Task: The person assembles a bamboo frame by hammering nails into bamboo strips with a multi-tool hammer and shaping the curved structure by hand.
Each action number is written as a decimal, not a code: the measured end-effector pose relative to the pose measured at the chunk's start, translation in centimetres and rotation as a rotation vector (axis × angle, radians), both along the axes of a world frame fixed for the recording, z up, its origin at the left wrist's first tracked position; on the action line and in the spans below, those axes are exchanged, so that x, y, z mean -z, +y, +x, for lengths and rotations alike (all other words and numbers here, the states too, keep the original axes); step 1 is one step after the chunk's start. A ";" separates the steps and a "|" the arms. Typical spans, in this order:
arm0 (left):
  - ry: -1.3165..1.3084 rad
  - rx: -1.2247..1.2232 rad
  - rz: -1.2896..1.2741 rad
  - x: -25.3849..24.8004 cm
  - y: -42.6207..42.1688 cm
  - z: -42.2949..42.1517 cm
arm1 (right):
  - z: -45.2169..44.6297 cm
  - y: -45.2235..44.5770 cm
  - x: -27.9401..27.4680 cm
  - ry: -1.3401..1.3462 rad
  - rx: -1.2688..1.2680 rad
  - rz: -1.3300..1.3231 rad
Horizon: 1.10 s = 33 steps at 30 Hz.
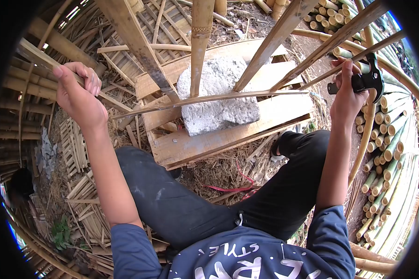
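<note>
My left hand (81,93) is closed around a bamboo slat that slants along the left side. My right hand (349,93) grips a black hammer (376,80) close to its head, with the thumb by the thin outermost slat (323,76) on the right. Between my hands, several bamboo slats (137,44) fan out from a narrow bamboo crosspiece (209,98). The crosspiece lies over a rough grey stone block (219,116), which rests on a low wooden plank platform (274,116) in front of my legs.
Cut bamboo poles (386,139) are stacked at the right. Woven bamboo pieces (74,144) and split strips lie at the left. A red ribbon (228,189) lies on the litter-covered ground between my legs. A curved bamboo pole (365,135) stands beside my right arm.
</note>
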<state>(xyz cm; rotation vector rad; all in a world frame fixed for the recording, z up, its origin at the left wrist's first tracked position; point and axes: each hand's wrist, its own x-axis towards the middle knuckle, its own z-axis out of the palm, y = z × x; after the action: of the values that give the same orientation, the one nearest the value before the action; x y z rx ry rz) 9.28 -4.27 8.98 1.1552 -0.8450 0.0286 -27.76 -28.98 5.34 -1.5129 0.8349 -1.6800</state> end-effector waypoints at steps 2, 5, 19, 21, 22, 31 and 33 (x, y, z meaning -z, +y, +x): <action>0.003 -0.002 0.002 0.0 0.0 -0.1 | 0.0 0.1 0.0 -0.001 0.009 0.009; 0.011 -0.003 0.003 -0.1 0.0 -0.1 | -0.1 0.0 0.1 0.006 0.017 0.013; 0.010 -0.030 0.040 -0.1 -0.1 -0.2 | -0.1 -0.2 0.2 0.029 0.017 0.011; 0.022 -0.033 0.042 -0.1 0.0 -0.2 | -0.1 -0.1 0.0 0.030 0.020 0.026; 0.026 -0.034 0.040 -0.2 0.0 -0.2 | 0.0 0.0 0.0 0.036 0.022 0.025; 0.021 -0.029 -0.019 -1.9 -0.7 0.7 | -0.4 -1.5 -1.2 0.221 0.133 -0.086; 0.023 -0.010 0.007 -4.0 0.2 0.7 | 0.1 -1.7 -3.0 0.037 0.079 -0.186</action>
<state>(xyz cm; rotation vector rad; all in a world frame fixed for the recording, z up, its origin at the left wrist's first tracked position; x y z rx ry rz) 10.01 -4.04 13.00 1.1647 -0.8196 0.0209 -27.64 -30.69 8.34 -1.6589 0.7840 -1.8353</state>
